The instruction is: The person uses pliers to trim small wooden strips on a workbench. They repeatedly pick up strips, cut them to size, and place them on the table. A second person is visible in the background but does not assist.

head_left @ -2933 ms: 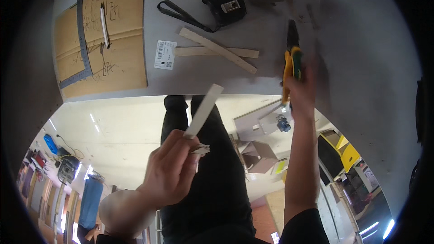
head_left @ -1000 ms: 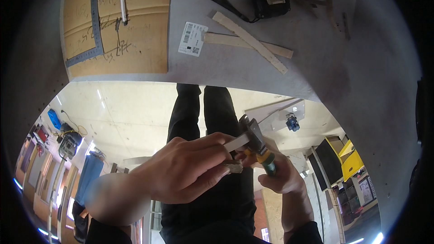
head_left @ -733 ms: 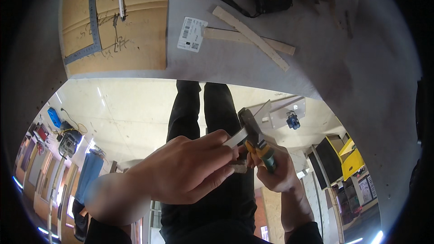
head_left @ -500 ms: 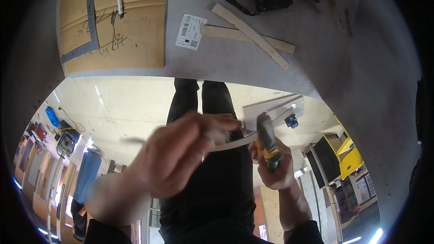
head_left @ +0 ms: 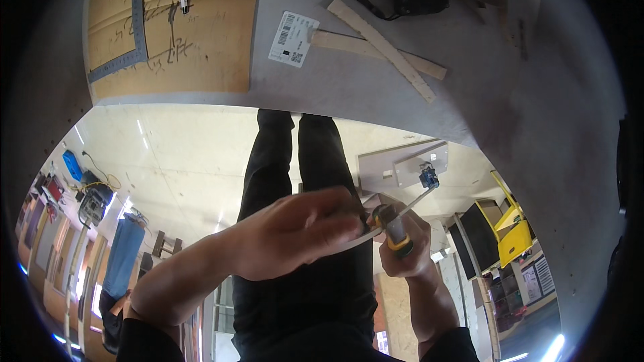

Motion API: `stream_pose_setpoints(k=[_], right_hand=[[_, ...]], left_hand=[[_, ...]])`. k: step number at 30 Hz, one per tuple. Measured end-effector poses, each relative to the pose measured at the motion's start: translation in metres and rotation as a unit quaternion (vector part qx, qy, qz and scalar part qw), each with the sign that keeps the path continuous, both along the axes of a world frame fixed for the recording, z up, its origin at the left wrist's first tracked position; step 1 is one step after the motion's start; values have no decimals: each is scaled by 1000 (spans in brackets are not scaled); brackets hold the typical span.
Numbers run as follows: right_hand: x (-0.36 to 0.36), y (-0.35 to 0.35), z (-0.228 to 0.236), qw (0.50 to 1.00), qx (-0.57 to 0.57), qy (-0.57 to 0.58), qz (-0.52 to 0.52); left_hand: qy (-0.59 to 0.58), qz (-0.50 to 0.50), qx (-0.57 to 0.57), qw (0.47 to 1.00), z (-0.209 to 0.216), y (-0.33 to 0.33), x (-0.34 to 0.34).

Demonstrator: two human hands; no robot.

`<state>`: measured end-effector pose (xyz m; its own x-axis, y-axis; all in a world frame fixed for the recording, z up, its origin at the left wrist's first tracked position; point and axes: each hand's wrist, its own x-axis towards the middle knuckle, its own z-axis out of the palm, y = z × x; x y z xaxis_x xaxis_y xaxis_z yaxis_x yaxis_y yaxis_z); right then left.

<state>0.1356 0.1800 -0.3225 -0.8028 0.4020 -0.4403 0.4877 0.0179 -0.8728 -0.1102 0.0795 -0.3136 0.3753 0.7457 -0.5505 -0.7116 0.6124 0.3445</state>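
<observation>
Far left, cardboard [head_left: 218, 70] under a metal square [head_left: 138, 17], near the bench [head_left: 285, 90] edge. Left hand [head_left: 295, 238], blurred, closed on a pale strip [head_left: 355, 243], already bowed, running to the pliers [head_left: 397, 231]; cut through or not, can't tell. Two tan strips [head_left: 381, 51] crossed on the bench, no hand on them. Right hand [head_left: 414, 251] clamped round the pliers. Hands nearly together, off the bench, open air toward its edge.
</observation>
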Motion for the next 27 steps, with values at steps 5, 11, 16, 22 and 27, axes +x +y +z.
stream_pose_setpoints(k=[5, 11, 16, 22, 27], right_hand=[[3, -10, -3, 1000, 21, 15, -14], [15, -9, -5, 995, -72, 57, -35], [36, -10, -13, 993, -89, 76, -24], [21, -14, -4, 955, -272, 64, -102], [-4, -8, 25, 891, -413, -36, -185]], left_hand=[[-195, -25, 59, 979, -6, -1, 8], [-342, 30, 53, 938, -4, -1, 33], [-460, 74, -10, 885, 4, -5, 53], [-415, 159, -23, 895, 15, -4, 60], [-142, 111, 9, 984, 24, -1, 34]])
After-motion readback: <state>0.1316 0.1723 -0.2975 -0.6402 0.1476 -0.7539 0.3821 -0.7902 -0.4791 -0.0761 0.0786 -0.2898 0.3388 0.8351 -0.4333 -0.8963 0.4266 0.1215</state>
